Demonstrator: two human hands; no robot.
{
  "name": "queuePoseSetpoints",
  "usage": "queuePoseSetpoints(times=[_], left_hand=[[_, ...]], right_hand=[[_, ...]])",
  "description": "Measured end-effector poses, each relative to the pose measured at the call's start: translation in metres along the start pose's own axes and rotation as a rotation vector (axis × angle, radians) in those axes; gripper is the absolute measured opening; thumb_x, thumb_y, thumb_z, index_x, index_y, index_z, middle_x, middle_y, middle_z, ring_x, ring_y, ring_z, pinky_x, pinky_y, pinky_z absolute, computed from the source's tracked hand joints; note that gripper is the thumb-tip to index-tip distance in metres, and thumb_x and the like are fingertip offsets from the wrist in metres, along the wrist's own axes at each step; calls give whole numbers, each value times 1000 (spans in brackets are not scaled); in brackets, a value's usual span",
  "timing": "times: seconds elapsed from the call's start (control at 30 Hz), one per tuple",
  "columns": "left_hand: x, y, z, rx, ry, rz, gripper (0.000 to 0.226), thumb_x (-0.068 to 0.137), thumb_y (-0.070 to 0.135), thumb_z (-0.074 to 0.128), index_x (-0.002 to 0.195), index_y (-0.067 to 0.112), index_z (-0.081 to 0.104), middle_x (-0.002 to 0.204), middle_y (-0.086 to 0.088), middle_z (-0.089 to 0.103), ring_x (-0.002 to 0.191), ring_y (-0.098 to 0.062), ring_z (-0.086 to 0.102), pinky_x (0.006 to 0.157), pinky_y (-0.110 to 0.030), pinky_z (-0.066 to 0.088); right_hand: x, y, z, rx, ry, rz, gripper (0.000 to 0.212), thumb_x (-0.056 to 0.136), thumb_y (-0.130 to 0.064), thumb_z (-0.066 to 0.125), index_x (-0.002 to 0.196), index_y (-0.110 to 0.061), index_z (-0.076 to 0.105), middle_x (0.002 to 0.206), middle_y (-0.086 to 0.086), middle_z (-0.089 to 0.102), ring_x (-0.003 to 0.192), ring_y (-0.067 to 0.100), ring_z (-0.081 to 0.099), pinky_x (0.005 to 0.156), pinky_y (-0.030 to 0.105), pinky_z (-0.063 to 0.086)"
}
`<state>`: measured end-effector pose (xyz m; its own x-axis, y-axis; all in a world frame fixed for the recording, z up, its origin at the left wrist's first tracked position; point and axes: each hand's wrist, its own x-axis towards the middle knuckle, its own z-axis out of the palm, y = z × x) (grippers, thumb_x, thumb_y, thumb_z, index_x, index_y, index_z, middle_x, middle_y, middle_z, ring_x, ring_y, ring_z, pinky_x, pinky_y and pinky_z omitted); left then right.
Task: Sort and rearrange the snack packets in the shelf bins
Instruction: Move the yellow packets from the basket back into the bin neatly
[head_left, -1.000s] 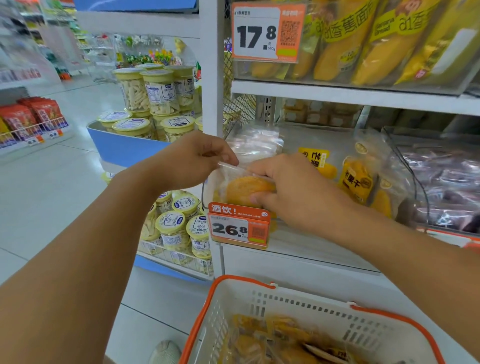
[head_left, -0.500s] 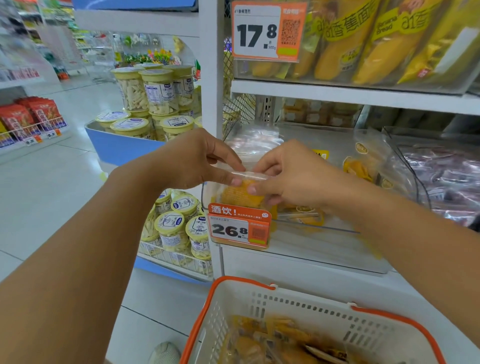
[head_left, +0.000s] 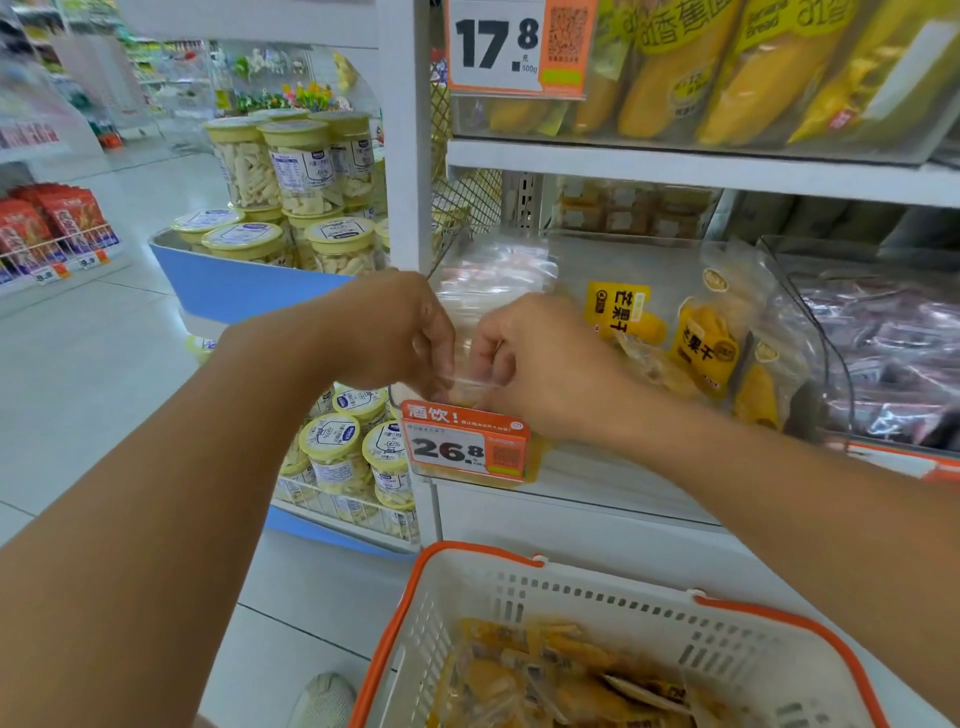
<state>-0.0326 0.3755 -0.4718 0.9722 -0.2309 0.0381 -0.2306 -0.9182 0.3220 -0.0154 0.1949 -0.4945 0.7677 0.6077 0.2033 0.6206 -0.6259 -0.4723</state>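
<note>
Sorting looks barely underway: both the left hand (head_left: 400, 332) and right hand (head_left: 540, 364) pinch one clear packet (head_left: 470, 384) at the bin's (head_left: 810, 332) front-left corner; the basket (head_left: 748, 623) holds plenty more.

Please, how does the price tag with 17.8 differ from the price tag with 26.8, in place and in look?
The 17.8 tag hangs on the upper shelf, in front of the banana bread packs; the 26.8 tag hangs on the lower bin's front edge, just below the two hands. The 17.8 tag has its orange band on the right side; the 26.8 tag has an orange band with white characters along its top. Both are white and orange, with black numbers and a code square.
</note>
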Motion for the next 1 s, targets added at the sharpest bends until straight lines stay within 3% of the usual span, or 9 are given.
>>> queuePoseSetpoints(times=[0.1, 0.2, 0.27, 0.3, 0.4, 0.57, 0.73, 0.87, 1.0], left_hand=[[3, 0, -2, 41, -31, 11, 17, 69, 24, 90, 68, 31, 74, 71, 14, 72, 74, 2, 65, 71, -19, 42], [-2, -1, -9, -77, -15, 31, 19, 66, 34, 89, 78, 32, 75, 85, 17, 73, 86, 4, 65, 87, -20, 46], [-3, 2, -8, -163, 22, 30, 35, 58, 42, 90, 86, 32, 72, 96, 15, 72, 94, 4, 63, 95, -24, 47], [-3, 4, -7, -180, 48, 33, 42, 56, 43, 91, 90, 33, 69, 101, 16, 69, 100, 2, 61, 98, -29, 48], [1, 6, 1, -132, 102, 54, 49, 57, 41, 93, 95, 37, 64, 112, 20, 60, 114, -4, 53, 103, -43, 44], [3, 4, 3, -176, 149, 96, 34, 55, 50, 87, 81, 35, 70, 118, 21, 58, 119, -5, 51, 106, -39, 40], [3, 4, 8, -263, 126, 91, 25, 58, 46, 81, 71, 26, 73, 128, 21, 56, 124, 3, 47, 102, -25, 31], [4, -1, 9, -273, 58, 63, 18, 72, 32, 82, 76, 21, 69, 140, 17, 53, 135, -1, 41, 102, -24, 27], [4, 6, 8, -187, -4, 27, 21, 78, 36, 79, 81, 23, 63, 147, 16, 48, 140, -8, 37, 101, -26, 26]], right_hand=[[-7, 6, -32, 280, 34, 112, 8, 80, -15, 82, 81, -12, 75, 62, 0, 71, 58, 14, 70, 56, 29, 58], [-3, 33, -59, 608, 323, 419, 35, 93, -41, 68, 88, -6, 72, 83, 19, 75, 70, 27, 75, 64, 35, 63], [-1, 44, -49, 607, 177, 583, 49, 97, -55, 53, 103, -9, 68, 107, 20, 71, 95, 32, 73, 85, 42, 61], [0, 48, -39, 652, 69, 624, 49, 98, -59, 47, 103, -13, 64, 108, 13, 70, 97, 30, 71, 89, 43, 59], [3, 51, -16, 965, -61, 690, 49, 98, -66, 37, 107, -25, 64, 96, 3, 75, 92, 25, 72, 86, 46, 57], [14, 52, 1, 1288, -98, 742, 77, 92, -78, 24, 127, -23, 66, 115, 9, 74, 104, 28, 72, 91, 44, 56], [30, 37, 14, 1448, -91, 745, 96, 80, -90, 32, 138, -18, 56, 121, 19, 70, 108, 37, 70, 102, 51, 49], [37, 33, 18, 1381, -188, 729, 107, 71, -95, 38, 152, -25, 36, 130, 22, 64, 101, 39, 72, 88, 52, 56], [26, 47, 11, 1250, -311, 653, 90, 84, -89, 15, 124, -26, 65, 112, 15, 73, 85, 24, 72, 82, 38, 52]])
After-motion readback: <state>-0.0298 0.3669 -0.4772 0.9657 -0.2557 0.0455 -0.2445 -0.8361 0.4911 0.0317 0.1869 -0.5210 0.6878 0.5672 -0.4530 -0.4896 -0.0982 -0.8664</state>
